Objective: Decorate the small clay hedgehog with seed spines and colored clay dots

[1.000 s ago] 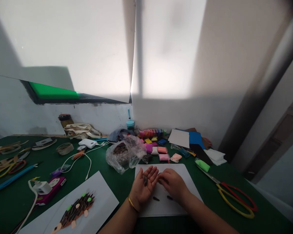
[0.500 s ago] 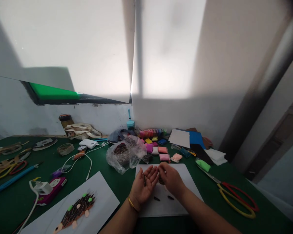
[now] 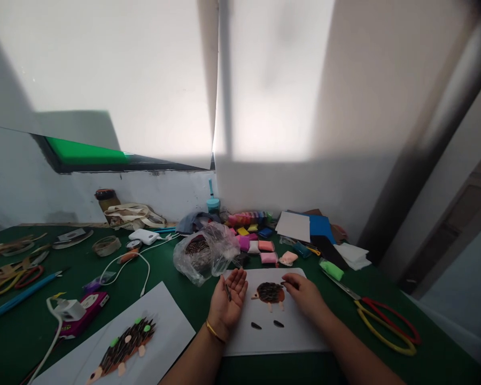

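Note:
My left hand [image 3: 226,302] lies palm up on the left edge of a white board [image 3: 288,338], fingers spread, with a small dark seed [image 3: 227,292] resting in the palm. My right hand [image 3: 305,295] is palm down on the board, its fingertips pinched at the right side of a small brown hedgehog figure [image 3: 270,293] covered in dark seeds. Two loose dark seeds [image 3: 267,324] lie on the board just below the figure.
A plastic bag of seeds [image 3: 203,254] sits behind the board beside coloured clay packets [image 3: 256,241]. A finished hedgehog picture on white paper [image 3: 122,344] lies at left. Scissors [image 3: 385,321] lie at right. Cables, a charger [image 3: 70,308] and tools crowd the left of the green table.
My right hand has moved from over my left palm to the right, uncovering the hedgehog figure and reaching its right side. My left hand has stayed open with the seed in it.

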Demonstrator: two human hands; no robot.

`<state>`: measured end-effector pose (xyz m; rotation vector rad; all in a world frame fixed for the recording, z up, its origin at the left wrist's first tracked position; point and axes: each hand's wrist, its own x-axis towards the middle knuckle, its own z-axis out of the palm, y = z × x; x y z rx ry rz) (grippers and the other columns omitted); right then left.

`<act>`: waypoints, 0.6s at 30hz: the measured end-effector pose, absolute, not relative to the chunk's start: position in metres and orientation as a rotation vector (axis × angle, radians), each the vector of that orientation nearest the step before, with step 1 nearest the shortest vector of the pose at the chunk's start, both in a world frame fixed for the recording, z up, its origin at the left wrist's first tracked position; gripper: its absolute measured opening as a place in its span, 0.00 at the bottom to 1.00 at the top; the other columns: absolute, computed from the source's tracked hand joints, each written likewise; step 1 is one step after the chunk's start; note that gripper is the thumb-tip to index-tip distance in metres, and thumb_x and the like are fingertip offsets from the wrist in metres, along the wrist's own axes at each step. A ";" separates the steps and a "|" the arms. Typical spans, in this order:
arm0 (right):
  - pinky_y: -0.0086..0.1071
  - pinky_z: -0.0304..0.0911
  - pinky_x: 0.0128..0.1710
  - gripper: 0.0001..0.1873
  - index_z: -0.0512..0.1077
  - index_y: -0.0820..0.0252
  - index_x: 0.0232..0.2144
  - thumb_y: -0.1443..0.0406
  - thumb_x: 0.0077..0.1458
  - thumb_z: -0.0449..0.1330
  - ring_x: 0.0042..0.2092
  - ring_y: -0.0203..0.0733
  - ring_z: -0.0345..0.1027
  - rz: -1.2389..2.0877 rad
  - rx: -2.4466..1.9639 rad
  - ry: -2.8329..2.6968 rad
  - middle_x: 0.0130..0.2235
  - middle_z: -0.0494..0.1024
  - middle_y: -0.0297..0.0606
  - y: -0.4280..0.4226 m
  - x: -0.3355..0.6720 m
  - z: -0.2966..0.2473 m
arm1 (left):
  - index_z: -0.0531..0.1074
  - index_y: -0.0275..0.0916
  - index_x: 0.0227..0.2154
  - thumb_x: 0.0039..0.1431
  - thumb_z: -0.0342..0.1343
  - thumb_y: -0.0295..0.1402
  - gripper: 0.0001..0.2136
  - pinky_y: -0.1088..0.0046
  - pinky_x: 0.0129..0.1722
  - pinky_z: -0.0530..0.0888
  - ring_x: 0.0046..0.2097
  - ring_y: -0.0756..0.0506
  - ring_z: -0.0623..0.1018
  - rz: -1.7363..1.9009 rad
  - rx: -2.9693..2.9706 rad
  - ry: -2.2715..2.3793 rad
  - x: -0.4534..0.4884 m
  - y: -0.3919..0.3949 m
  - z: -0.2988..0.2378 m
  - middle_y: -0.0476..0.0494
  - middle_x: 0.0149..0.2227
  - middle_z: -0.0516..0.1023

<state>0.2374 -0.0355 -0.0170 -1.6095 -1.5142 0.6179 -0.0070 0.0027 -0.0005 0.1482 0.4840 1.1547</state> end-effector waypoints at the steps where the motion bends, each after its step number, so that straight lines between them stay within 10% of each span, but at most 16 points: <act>1: 0.34 0.64 0.41 0.16 0.73 0.57 0.38 0.59 0.51 0.52 0.42 0.44 0.70 0.621 -1.615 -1.532 0.41 0.77 0.39 -0.036 0.236 -0.016 | 0.70 0.32 0.44 0.63 0.44 0.40 0.17 0.63 0.51 0.71 0.55 0.40 0.70 1.155 0.147 0.484 -0.007 0.003 -0.001 0.32 0.53 0.70; 18: 0.30 0.57 0.38 0.10 0.73 0.54 0.31 0.64 0.53 0.51 0.40 0.40 0.66 0.323 -1.717 -1.822 0.36 0.74 0.37 -0.044 0.227 -0.004 | 0.69 0.32 0.44 0.63 0.44 0.40 0.17 0.62 0.49 0.73 0.54 0.40 0.71 1.158 0.141 0.509 -0.006 0.003 -0.001 0.31 0.52 0.71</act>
